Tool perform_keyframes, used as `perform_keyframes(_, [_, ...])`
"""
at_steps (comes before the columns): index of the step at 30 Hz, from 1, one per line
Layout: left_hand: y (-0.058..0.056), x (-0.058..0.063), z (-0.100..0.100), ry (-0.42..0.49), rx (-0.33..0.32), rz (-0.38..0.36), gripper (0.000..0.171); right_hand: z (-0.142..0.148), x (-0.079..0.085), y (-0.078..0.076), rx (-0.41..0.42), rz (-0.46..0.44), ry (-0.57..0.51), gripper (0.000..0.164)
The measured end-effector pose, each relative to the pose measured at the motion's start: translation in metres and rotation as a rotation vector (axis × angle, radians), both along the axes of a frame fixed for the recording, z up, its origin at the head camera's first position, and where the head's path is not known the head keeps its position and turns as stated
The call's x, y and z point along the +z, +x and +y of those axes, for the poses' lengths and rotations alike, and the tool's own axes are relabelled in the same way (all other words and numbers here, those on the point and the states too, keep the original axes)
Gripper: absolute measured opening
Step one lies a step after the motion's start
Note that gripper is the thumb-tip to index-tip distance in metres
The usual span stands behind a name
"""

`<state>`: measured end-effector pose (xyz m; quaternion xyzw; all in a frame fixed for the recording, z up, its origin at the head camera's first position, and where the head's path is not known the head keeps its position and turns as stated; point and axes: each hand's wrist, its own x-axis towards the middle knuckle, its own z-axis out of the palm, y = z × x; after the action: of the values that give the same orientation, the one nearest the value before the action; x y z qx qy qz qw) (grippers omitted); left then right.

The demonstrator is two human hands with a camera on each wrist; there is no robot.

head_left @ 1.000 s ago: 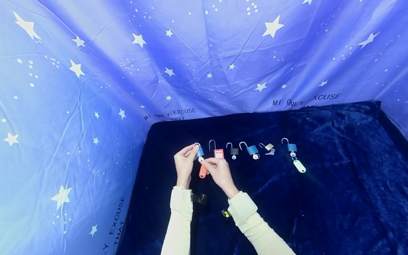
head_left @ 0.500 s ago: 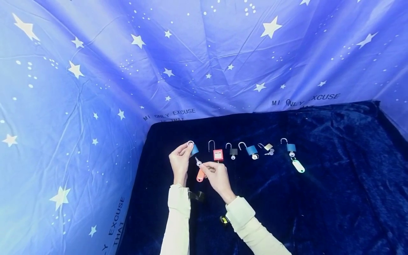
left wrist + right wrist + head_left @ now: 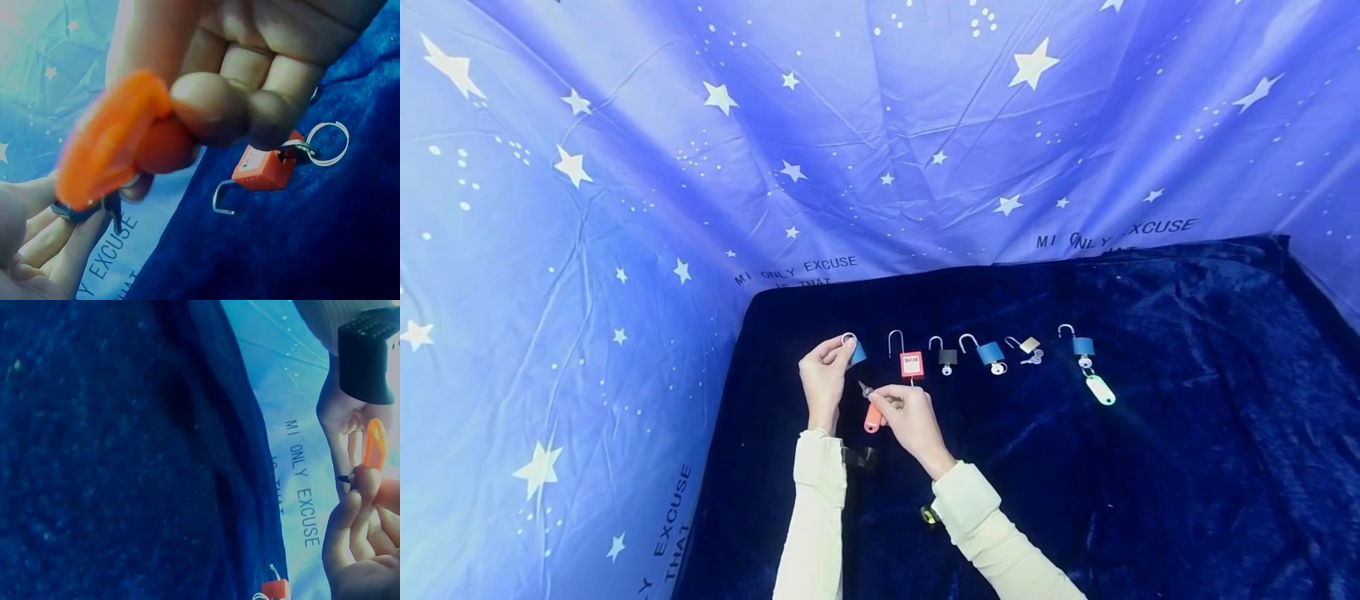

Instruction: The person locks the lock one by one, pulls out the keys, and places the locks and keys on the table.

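I count six padlocks (image 3: 858, 355): three blue, one red, one black, one gold-coloured; two key tags (image 3: 872, 419); two hands (image 3: 822, 382).

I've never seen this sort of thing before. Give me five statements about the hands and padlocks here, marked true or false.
1. The left hand holds a blue padlock. True.
2. The right hand holds nothing. False: it grips a key with an orange tag.
3. The key is apart from the held padlock. True.
4. The red padlock is fastened shut. False: it lies open.
5. In the head view, a pale tag lies near the rightmost padlock. True.
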<state>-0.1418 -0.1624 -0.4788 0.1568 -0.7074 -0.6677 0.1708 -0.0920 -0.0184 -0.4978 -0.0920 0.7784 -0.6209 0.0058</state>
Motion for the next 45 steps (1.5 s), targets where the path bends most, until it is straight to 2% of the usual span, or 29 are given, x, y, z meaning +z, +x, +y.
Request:
perform_keyframes(3, [-0.001, -0.002, -0.002, -0.028, -0.001, -0.019, 0.023, 0.0, -0.002, 0.0, 0.025, 0.001, 0.028, 0.01])
perform_keyframes(10, [-0.004, -0.002, -0.005, -0.094, -0.01, -0.066, 0.022, -0.001, -0.006, 0.002, 0.065, -0.057, 0.089, 0.01])
perform_keyframes(18, [-0.006, -0.006, -0.008, -0.169, -0.021, -0.137, 0.02, -0.004, -0.012, 0.003, 0.067, -0.025, 0.194, 0.01])
perform_keyframes(24, [-0.009, -0.015, -0.011, -0.219, -0.055, -0.155, 0.02, -0.006, -0.016, 0.002, 0.126, -0.007, 0.253, 0.009])
perform_keyframes(28, [-0.011, -0.016, -0.011, -0.251, -0.073, -0.171, 0.016, -0.008, -0.018, 0.002, 0.157, 0.002, 0.27, 0.01])
perform_keyframes(35, [-0.012, -0.019, -0.01, -0.312, -0.095, -0.211, 0.017, -0.009, -0.021, 0.001, 0.17, -0.016, 0.276, 0.011])
perform_keyframes(45, [-0.013, -0.038, -0.01, -0.325, -0.105, -0.246, 0.016, -0.012, -0.021, 0.002, 0.131, -0.059, 0.39, 0.01])
